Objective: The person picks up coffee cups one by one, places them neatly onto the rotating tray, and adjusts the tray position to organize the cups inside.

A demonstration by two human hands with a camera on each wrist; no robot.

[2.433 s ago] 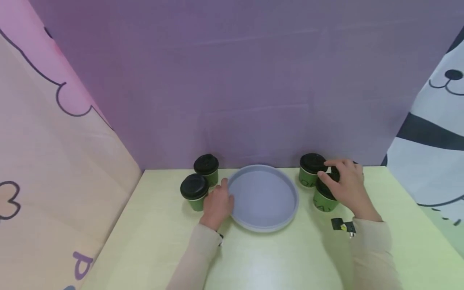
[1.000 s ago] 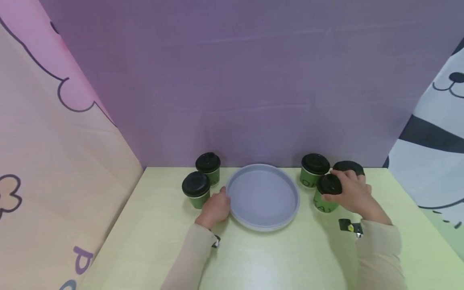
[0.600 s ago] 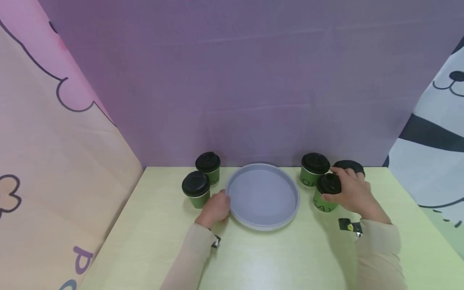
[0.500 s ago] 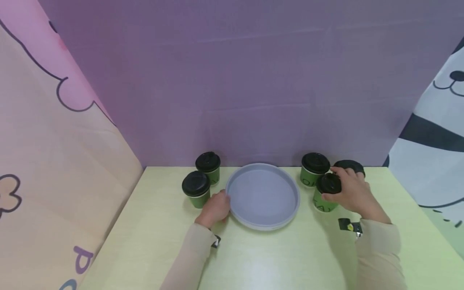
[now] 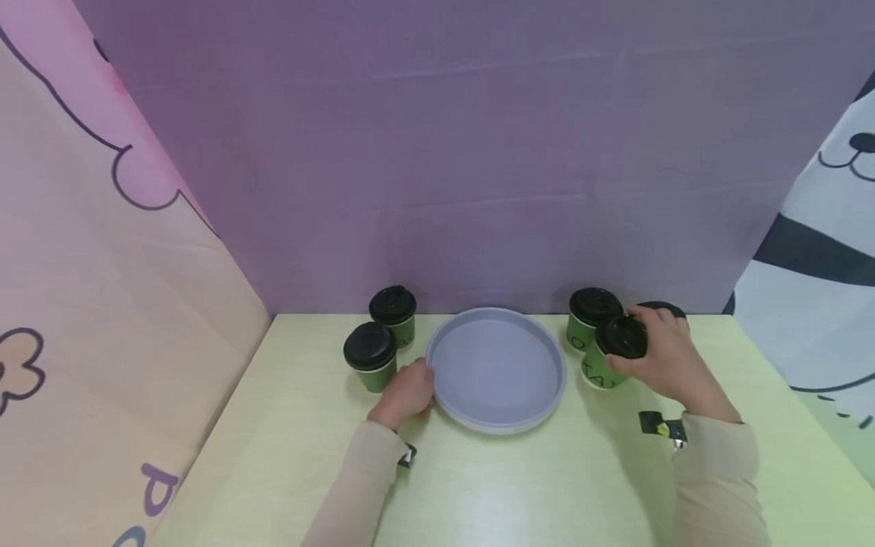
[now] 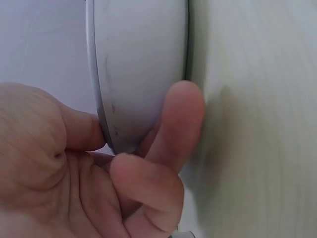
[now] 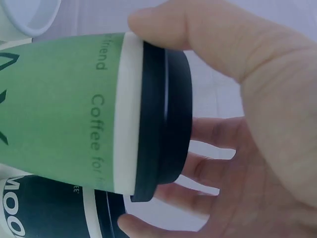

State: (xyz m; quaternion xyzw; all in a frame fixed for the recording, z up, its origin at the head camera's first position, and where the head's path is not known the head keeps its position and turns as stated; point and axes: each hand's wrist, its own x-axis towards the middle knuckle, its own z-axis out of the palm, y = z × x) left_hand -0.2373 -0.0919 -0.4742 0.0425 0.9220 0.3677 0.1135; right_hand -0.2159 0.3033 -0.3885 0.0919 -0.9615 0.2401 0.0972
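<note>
The right hand [image 5: 666,361] grips a tilted green cup [image 5: 611,353] at lower right (lid on), to be carried upright over the tray [image 5: 496,422], whose rim the left hand [image 5: 405,393] pinches.

Green cup [image 7: 64,109]: "Coffee for"; "MOO" below

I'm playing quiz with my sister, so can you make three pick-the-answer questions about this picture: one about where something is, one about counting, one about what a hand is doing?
1. Where is the grey tray?
A. In the middle of the table, between the cups
B. On top of a cup
C. On the floor

2. How many cups stand left of the tray?
A. None
B. Two
C. Five

3. What is the right hand doing?
A. Lying flat on the table
B. Gripping a green cup near its black lid
C. Holding a spoon

Answers:
1 A, cups stand on both sides of it.
2 B, two green cups with black lids.
3 B, fingers wrap the cup's top.
</note>
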